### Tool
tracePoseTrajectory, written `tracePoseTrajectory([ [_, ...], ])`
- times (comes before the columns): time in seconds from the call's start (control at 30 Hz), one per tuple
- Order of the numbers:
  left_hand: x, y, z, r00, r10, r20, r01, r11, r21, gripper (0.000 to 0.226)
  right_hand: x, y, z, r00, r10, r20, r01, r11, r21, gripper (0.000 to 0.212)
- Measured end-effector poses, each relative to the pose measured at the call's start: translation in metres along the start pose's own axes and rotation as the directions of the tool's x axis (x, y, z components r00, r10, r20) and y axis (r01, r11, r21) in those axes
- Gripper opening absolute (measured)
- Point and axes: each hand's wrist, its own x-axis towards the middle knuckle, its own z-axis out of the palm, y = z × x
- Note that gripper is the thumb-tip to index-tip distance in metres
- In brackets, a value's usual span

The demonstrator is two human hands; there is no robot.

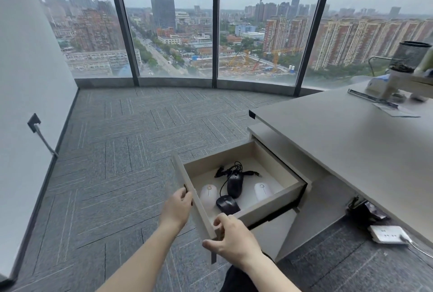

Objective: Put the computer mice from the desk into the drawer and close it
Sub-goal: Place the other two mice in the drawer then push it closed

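Observation:
The top drawer [269, 209] of the cabinet under the desk [339, 141] stands pulled out. Inside lie several mice: a black wired mouse [235, 184] with its cable coiled behind it, a second black mouse [227, 204] at the front, a white mouse [208, 195] on the left and a white mouse [263, 191] on the right. My left hand [177, 207] grips the handle on the drawer's front panel [187, 188]. My right hand [230, 237] holds the front panel's near corner, fingers curled around its edge.
A mesh pen holder [410, 56], a metal ruler [372, 98] and small items sit at the desk's far right. A white power strip [387, 234] lies on the carpet under the desk. A wall is at the left, windows ahead.

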Motion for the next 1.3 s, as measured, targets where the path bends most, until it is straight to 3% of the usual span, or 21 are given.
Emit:
tracePoseTrajectory([
  [0.13,-0.008,-0.002,0.008,0.995,-0.019,0.102,0.034,0.988,-0.153,0.032,-0.005,0.0,0.003,0.994,0.012,-0.109,-0.015,0.999,-0.029,0.038],
  [0.23,0.003,-0.007,0.017,0.985,-0.048,0.167,0.075,0.985,-0.157,0.046,-0.009,0.0,0.0,0.987,0.041,-0.154,-0.041,0.999,0.005,0.03],
  [0.6,0.027,0.055,0.081,0.931,0.024,0.365,0.075,0.965,-0.253,0.036,0.002,0.059,-0.05,0.913,0.283,-0.295,-0.259,0.958,0.119,0.026],
  [0.73,0.042,0.075,0.113,0.919,0.017,0.394,0.113,0.946,-0.304,0.051,0.008,0.083,-0.068,0.864,0.363,-0.349,-0.324,0.931,0.168,0.029],
  [0.83,0.051,0.09,0.137,0.902,0.011,0.432,0.148,0.932,-0.331,0.06,0.013,0.101,-0.082,0.823,0.436,-0.364,-0.377,0.898,0.225,0.035],
  [1.1,0.066,0.127,0.192,0.892,0.018,0.451,0.168,0.915,-0.368,0.061,0.029,0.149,-0.108,0.713,0.58,-0.394,-0.444,0.809,0.385,0.085],
  [1.3,0.072,0.142,0.219,0.882,0.03,0.47,0.17,0.91,-0.378,0.07,0.04,0.172,-0.126,0.673,0.619,-0.404,-0.457,0.778,0.43,0.087],
])
